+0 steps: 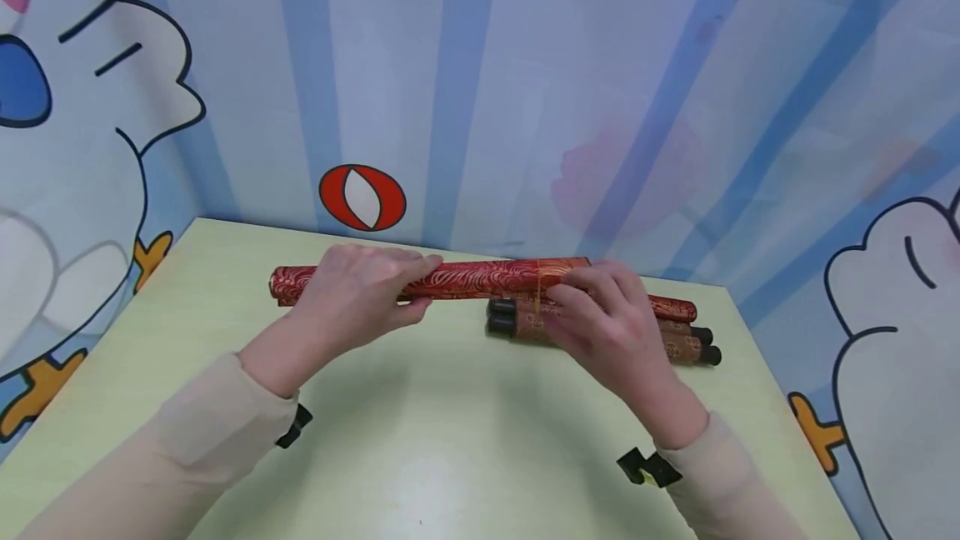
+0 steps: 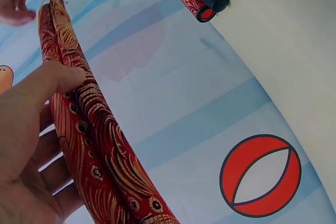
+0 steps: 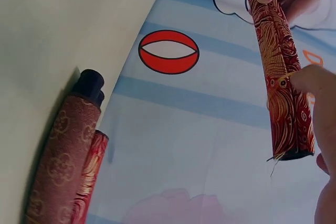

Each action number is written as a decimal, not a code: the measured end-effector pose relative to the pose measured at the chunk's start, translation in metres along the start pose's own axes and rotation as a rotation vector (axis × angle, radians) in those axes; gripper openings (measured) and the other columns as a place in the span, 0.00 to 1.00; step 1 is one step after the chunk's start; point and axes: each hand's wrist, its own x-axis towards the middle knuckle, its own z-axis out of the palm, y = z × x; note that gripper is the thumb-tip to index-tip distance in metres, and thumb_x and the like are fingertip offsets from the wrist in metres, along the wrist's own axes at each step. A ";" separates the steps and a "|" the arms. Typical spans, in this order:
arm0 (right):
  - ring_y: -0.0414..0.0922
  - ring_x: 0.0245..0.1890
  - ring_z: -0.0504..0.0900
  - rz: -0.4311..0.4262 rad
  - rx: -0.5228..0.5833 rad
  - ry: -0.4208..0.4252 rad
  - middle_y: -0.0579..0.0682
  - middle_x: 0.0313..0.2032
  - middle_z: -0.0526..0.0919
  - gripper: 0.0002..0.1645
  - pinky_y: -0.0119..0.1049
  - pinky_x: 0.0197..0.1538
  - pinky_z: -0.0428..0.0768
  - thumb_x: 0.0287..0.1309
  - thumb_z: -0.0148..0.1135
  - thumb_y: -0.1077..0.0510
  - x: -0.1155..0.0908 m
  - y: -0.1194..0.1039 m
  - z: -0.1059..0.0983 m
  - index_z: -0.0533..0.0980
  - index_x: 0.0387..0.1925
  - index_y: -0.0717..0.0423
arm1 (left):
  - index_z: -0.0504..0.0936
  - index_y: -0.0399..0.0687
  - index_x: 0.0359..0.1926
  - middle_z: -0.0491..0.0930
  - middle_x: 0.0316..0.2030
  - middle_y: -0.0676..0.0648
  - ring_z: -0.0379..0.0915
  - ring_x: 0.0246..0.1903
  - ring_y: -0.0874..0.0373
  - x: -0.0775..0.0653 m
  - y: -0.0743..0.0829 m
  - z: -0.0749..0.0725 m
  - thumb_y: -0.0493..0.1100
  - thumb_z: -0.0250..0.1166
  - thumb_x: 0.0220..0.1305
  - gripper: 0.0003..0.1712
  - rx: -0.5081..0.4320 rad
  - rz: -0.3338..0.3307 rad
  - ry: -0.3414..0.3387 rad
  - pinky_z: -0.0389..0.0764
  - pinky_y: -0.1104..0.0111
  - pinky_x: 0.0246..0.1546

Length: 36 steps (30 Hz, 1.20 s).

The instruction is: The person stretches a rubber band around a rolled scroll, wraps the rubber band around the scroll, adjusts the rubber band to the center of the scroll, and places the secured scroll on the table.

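Note:
My left hand [image 1: 356, 290] grips a red and gold patterned scroll [image 1: 480, 280] near its left part, holding it raised and roughly level. Two rolls lie side by side along its length in the left wrist view, with the thumb [image 2: 68, 77] across them and the fingers behind. At the scroll's other end, my right hand [image 1: 615, 323] pinches a thin yellow elastic band [image 3: 286, 75] that loops around it. Loose threads hang from that end in the right wrist view. The right fingertips are partly hidden.
Brown patterned scrolls [image 1: 682, 347] with black end knobs lie on the pale table [image 1: 435, 440] beneath my right hand. Another red scroll [image 1: 675, 308] lies behind them. A printed blue curtain [image 1: 510, 90] stands right behind the table's back edge.

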 end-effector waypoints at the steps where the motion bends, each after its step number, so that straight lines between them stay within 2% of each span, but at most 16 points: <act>1: 0.58 0.42 0.80 0.017 -0.012 0.016 0.58 0.43 0.83 0.11 0.57 0.51 0.79 0.73 0.68 0.53 -0.003 -0.001 0.000 0.82 0.45 0.58 | 0.90 0.50 0.51 0.89 0.31 0.54 0.68 0.13 0.60 0.000 0.001 0.000 0.44 0.79 0.59 0.18 0.002 -0.005 0.003 0.65 0.69 0.14; 3: 0.56 0.37 0.79 0.062 -0.022 0.032 0.56 0.39 0.84 0.16 0.55 0.42 0.78 0.77 0.62 0.49 -0.009 -0.004 0.000 0.83 0.42 0.58 | 0.91 0.50 0.52 0.89 0.30 0.53 0.66 0.12 0.60 0.001 0.002 0.001 0.44 0.79 0.59 0.19 0.008 -0.017 0.011 0.65 0.69 0.13; 10: 0.49 0.26 0.82 0.182 0.004 0.007 0.52 0.28 0.86 0.28 0.45 0.28 0.81 0.80 0.58 0.40 -0.013 -0.012 0.012 0.86 0.37 0.59 | 0.92 0.48 0.53 0.90 0.32 0.51 0.68 0.12 0.58 0.003 0.008 0.001 0.43 0.79 0.59 0.20 0.036 -0.060 0.034 0.65 0.69 0.13; 15: 0.47 0.21 0.80 0.246 -0.019 0.075 0.51 0.24 0.83 0.28 0.41 0.21 0.77 0.78 0.60 0.40 -0.004 -0.015 0.024 0.86 0.35 0.61 | 0.91 0.46 0.52 0.91 0.34 0.49 0.76 0.16 0.55 0.005 0.015 0.003 0.43 0.80 0.59 0.19 0.063 -0.071 0.040 0.72 0.67 0.14; 20: 0.47 0.17 0.76 0.294 -0.066 0.140 0.52 0.22 0.81 0.25 0.40 0.17 0.72 0.76 0.65 0.45 -0.002 -0.013 0.032 0.83 0.30 0.60 | 0.91 0.46 0.52 0.91 0.36 0.48 0.80 0.19 0.54 0.008 0.024 0.005 0.45 0.80 0.59 0.20 0.084 -0.068 0.031 0.77 0.65 0.16; 24: 0.47 0.18 0.77 0.322 -0.059 0.162 0.53 0.23 0.80 0.13 0.41 0.18 0.74 0.69 0.72 0.55 -0.005 -0.011 0.035 0.83 0.32 0.61 | 0.90 0.45 0.52 0.91 0.37 0.47 0.82 0.21 0.53 0.010 0.030 0.007 0.46 0.80 0.60 0.20 0.090 -0.072 0.039 0.79 0.64 0.17; 28: 0.48 0.21 0.76 0.361 0.017 0.187 0.54 0.26 0.79 0.08 0.42 0.21 0.75 0.68 0.70 0.60 -0.007 -0.012 0.037 0.82 0.33 0.60 | 0.90 0.45 0.53 0.92 0.38 0.47 0.83 0.21 0.53 0.011 0.031 0.008 0.46 0.80 0.60 0.21 0.092 -0.076 0.035 0.79 0.65 0.17; 32: 0.52 0.30 0.78 0.397 0.161 0.246 0.55 0.31 0.81 0.16 0.45 0.33 0.77 0.75 0.65 0.52 -0.005 -0.018 0.038 0.83 0.33 0.59 | 0.91 0.46 0.52 0.91 0.35 0.47 0.79 0.18 0.54 0.010 0.029 0.009 0.46 0.79 0.60 0.20 0.086 -0.076 0.017 0.76 0.66 0.15; 34: 0.53 0.37 0.81 0.417 0.276 0.288 0.57 0.35 0.83 0.19 0.43 0.41 0.79 0.77 0.64 0.49 -0.002 -0.022 0.037 0.84 0.34 0.60 | 0.90 0.46 0.51 0.90 0.33 0.48 0.76 0.16 0.55 0.010 0.027 0.009 0.45 0.79 0.60 0.19 0.077 -0.076 0.009 0.74 0.67 0.14; 36: 0.51 0.42 0.82 0.434 0.431 0.337 0.58 0.38 0.84 0.18 0.39 0.48 0.80 0.76 0.65 0.51 0.002 -0.025 0.036 0.84 0.36 0.63 | 0.90 0.46 0.49 0.89 0.29 0.49 0.72 0.14 0.56 0.009 0.025 0.010 0.45 0.79 0.60 0.18 0.067 -0.078 0.002 0.71 0.68 0.14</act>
